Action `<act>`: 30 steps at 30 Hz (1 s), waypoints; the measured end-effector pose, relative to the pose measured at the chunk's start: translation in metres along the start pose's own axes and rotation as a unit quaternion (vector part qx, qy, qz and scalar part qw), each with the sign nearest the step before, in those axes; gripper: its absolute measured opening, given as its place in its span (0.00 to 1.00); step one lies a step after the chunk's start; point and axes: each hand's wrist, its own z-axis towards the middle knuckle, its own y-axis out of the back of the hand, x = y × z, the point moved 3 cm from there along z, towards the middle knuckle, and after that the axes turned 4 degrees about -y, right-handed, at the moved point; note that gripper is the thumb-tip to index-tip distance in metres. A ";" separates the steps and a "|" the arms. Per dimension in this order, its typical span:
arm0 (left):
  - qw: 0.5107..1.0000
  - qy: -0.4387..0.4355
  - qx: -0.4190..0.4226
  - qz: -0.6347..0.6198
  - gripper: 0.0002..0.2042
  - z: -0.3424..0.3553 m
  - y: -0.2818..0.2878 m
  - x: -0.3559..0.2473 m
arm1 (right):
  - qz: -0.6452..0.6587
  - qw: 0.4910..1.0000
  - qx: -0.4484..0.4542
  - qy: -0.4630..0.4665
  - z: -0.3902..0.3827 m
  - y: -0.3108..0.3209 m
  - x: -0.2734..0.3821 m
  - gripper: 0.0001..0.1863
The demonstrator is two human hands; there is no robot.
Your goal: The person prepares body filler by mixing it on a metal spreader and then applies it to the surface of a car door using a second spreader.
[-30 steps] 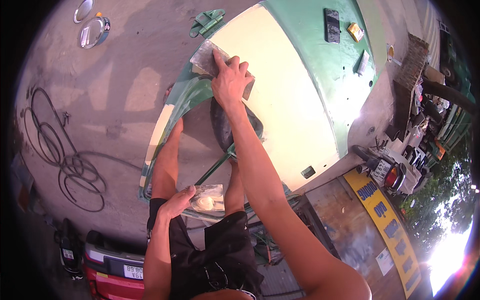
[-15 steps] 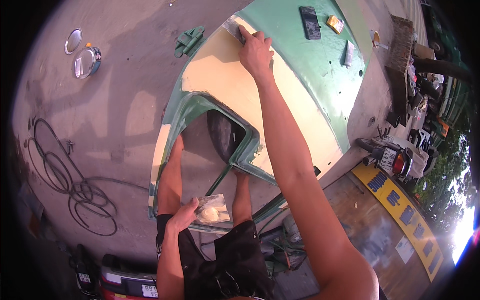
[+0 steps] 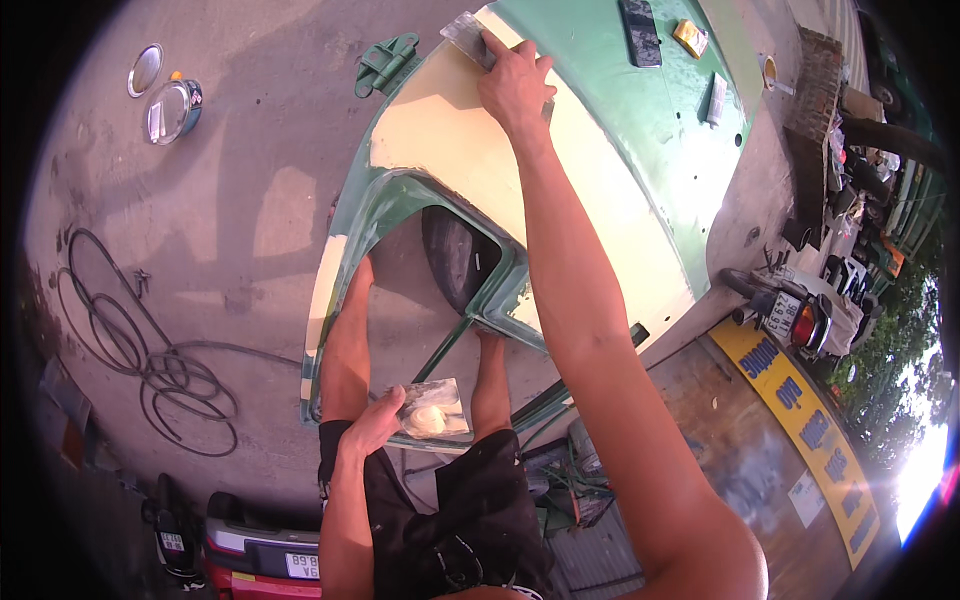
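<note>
Pinched at its edge in my left hand (image 3: pixel 376 424) is a thin flat plate (image 3: pixel 447 392), with a smooth cream lump of putty (image 3: pixel 426 421) on it, held low in front of my dark shorts. My right arm reaches far out across a green vehicle body panel (image 3: pixel 570 40). At the far end, my right hand (image 3: pixel 515 88) grips a wide metal putty spreader (image 3: pixel 463 36), fingers pressed over its back. The spreader lies against a broad cream putty layer (image 3: pixel 440 120), one corner reaching the panel's left edge. My palm hides part of the blade.
On the panel's right lie a phone (image 3: pixel 640 32), a small yellow box (image 3: pixel 690 38) and a tube (image 3: pixel 717 100). An open tin (image 3: pixel 172 112) and its lid (image 3: pixel 146 70) stand on the ground at left, above a coiled hose (image 3: pixel 150 360). A motorbike (image 3: pixel 790 310) is parked at right.
The spreader has slid outward toward the panel's left edge, with my right hand on it. My left hand still holds the plate of putty. The whole view has shifted slightly.
</note>
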 end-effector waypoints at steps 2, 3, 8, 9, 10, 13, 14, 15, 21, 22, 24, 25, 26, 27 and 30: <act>1.000 0.002 -0.002 0.001 0.35 0.000 0.003 0.006 | -0.005 1.000 -0.006 0.011 -0.024 -0.012 0.008 0.32; 1.000 0.004 -0.009 -0.003 0.34 0.001 0.002 0.006 | -0.004 1.000 -0.011 0.018 -0.038 -0.019 0.012 0.33; 1.000 0.007 0.004 0.010 0.33 0.003 0.003 0.005 | -0.020 0.998 -0.043 0.050 -0.100 -0.049 0.031 0.34; 1.000 0.013 0.002 0.014 0.32 0.004 0.003 0.006 | -0.016 0.997 -0.050 0.063 -0.111 -0.054 0.035 0.34; 1.000 0.018 0.000 0.019 0.32 0.003 0.003 0.006 | -0.019 0.998 -0.017 0.065 -0.123 -0.060 0.036 0.34; 1.000 0.008 -0.008 0.005 0.33 0.002 -0.003 0.002 | -0.017 0.994 -0.044 0.098 -0.152 -0.073 0.040 0.33; 1.000 0.008 -0.011 0.006 0.33 0.003 0.002 0.005 | -0.021 0.993 -0.039 0.106 -0.161 -0.076 0.043 0.33; 0.999 0.018 -0.024 0.011 0.33 0.004 0.009 0.010 | -0.019 0.993 -0.039 0.106 -0.170 -0.080 0.045 0.33; 1.000 0.019 -0.021 0.013 0.33 0.000 -0.006 -0.008 | -0.047 0.979 0.123 0.155 -0.211 -0.073 0.037 0.31; 0.999 0.022 -0.027 0.010 0.33 -0.001 -0.005 -0.008 | -0.048 0.982 0.098 0.154 -0.209 -0.064 0.030 0.31; 0.999 0.020 -0.032 0.005 0.32 -0.002 -0.010 -0.011 | -0.037 0.989 0.034 0.141 -0.180 -0.044 0.013 0.31; 0.999 0.019 -0.042 -0.010 0.32 -0.001 -0.012 -0.011 | -0.025 0.991 -0.021 0.132 -0.162 -0.033 0.005 0.32; 0.999 0.022 -0.027 -0.018 0.32 0.000 -0.007 -0.007 | -0.032 0.993 -0.037 0.110 -0.140 -0.022 0.002 0.32; 0.999 0.025 -0.021 -0.011 0.32 0.000 -0.010 -0.006 | -0.041 0.994 -0.054 0.085 -0.113 -0.013 -0.003 0.32; 0.997 0.035 -0.073 -0.013 0.32 0.000 -0.014 -0.012 | -0.019 0.996 -0.081 0.027 -0.049 -0.003 -0.014 0.31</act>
